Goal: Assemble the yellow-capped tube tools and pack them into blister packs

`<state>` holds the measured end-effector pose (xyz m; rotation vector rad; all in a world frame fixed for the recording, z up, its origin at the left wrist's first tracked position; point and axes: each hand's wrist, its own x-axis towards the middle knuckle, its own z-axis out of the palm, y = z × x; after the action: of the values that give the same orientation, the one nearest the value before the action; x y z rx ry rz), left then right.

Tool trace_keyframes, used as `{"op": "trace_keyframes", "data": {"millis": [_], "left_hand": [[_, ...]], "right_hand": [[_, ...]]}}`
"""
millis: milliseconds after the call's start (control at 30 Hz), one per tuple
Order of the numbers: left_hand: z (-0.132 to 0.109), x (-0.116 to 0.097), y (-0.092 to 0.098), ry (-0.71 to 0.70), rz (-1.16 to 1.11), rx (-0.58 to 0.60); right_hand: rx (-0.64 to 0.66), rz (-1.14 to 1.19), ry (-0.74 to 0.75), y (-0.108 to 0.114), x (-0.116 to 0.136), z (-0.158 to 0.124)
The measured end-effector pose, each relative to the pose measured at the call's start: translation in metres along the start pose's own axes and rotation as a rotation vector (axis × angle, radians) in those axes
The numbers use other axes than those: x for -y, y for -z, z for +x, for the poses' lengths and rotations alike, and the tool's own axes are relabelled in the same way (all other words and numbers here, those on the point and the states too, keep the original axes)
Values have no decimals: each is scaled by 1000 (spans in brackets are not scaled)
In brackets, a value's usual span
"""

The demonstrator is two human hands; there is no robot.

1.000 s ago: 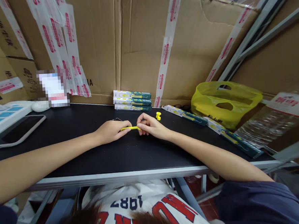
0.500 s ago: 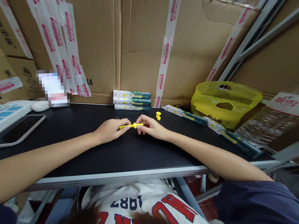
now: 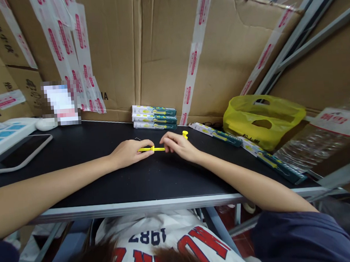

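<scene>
My left hand pinches a thin yellow plastic rod between thumb and fingers, just above the black tabletop. A small yellow collar sits around the rod, close against the left fingertips. Behind that hand a thin wire end sticks out. At the rod's right tip is my right hand, its fingers loosely bent and somewhat apart; nothing shows between them. Whether they touch the tip, I cannot tell. Past its knuckles stand small yellow spool-shaped pieces, partly covered by the hand.
Slim printed boxes are stacked by the cardboard wall. More slim boxes lie to the right, before a yellow plastic bag and a large clear bottle. On the left lie a phone and a white power strip.
The collar has shifted left along the rod to my left fingertips. My right hand has come off the collar, turned and lifted slightly, and now covers part of the yellow pieces.
</scene>
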<state>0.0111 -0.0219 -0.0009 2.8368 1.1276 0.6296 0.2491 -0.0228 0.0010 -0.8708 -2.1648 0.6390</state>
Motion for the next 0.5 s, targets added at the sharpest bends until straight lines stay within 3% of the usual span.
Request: {"op": "trace_keyframes", "data": {"millis": [133, 200, 500], "left_hand": [[1, 2, -2, 21, -48, -20], [1, 3, -3, 32, -75, -29], [2, 5, -3, 55, -152, -48]], "right_hand": [[-217, -73, -6, 21, -10, 7], [-258, -161, -11, 30, -17, 8], [-161, -625, -47, 38, -26, 7]]}}
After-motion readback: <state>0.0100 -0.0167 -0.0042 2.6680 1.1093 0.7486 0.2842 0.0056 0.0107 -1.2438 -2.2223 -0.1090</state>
